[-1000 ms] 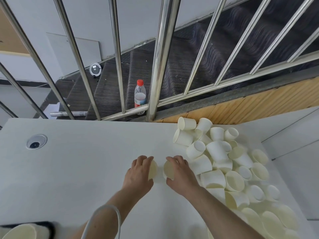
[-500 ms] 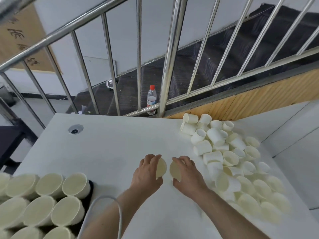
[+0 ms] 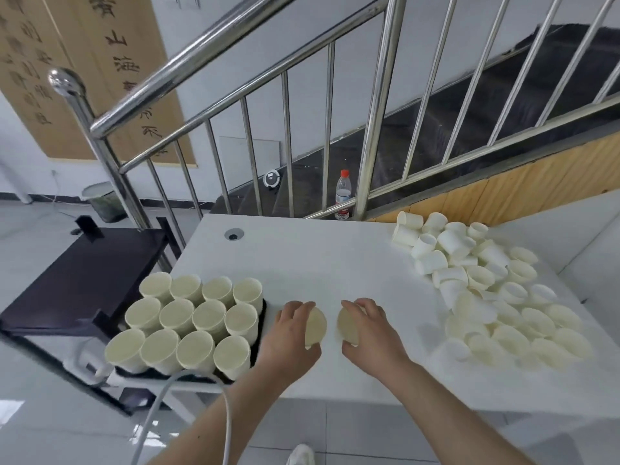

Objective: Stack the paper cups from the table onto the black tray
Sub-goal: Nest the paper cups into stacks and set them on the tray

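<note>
At mid-worktop (image 3: 335,263), we hold one paper cup in each hand.
Left hand (image 3: 291,333) and right hand (image 3: 372,330) are each curled round a cup. Twelve cup stacks fill the black tray (image 3: 260,333) at left; a large loose cup pile (image 3: 486,290) remains at right, so we judge much is left.

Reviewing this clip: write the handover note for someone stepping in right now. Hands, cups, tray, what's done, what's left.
Left hand: holds one paper cup, open end facing right.
Right hand: holds another cup, open end facing left. Both are over the white table, a gap between the cups.
Black tray, at the table's left edge: three rows of four cup stacks, mouths up.
Left: the two held cups, plus the loose pile of cups on the table's right side.
</note>
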Demonstrator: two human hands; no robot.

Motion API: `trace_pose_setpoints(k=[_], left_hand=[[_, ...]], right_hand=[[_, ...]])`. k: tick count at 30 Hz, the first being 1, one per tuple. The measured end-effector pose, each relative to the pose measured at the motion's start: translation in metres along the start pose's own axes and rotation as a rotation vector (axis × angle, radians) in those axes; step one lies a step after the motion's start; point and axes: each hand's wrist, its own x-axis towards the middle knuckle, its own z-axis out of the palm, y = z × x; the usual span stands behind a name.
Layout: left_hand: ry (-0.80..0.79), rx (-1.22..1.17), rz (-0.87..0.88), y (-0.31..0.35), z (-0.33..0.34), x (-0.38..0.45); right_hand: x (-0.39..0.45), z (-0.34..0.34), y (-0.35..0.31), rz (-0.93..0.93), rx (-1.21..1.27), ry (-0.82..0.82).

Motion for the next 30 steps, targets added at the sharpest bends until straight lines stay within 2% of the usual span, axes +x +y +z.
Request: trace_pose_setpoints(k=[9,16,24,30], left_hand=[[0.086,-0.003,-0.095,-0.071,-0.050,-0.047],[0.146,0.021,-0.224,-0.186,-0.111,-0.067],[0.086,0.036,-0.272,-0.276,-0.149,-0.070],[0.016,0.032,-0.264,-0.312,-0.153,-0.064]], right_hand=[[-0.003,0.041,-0.094,-0.148,0.005,-0.060],[0.034,0.093,-0.205,-0.227,0.036,-0.128],[0.068,0.137,-0.286,-0.214,0.052,-0.142],[0.078,0.158,-0.313,-0.195,0.030,-0.185]])
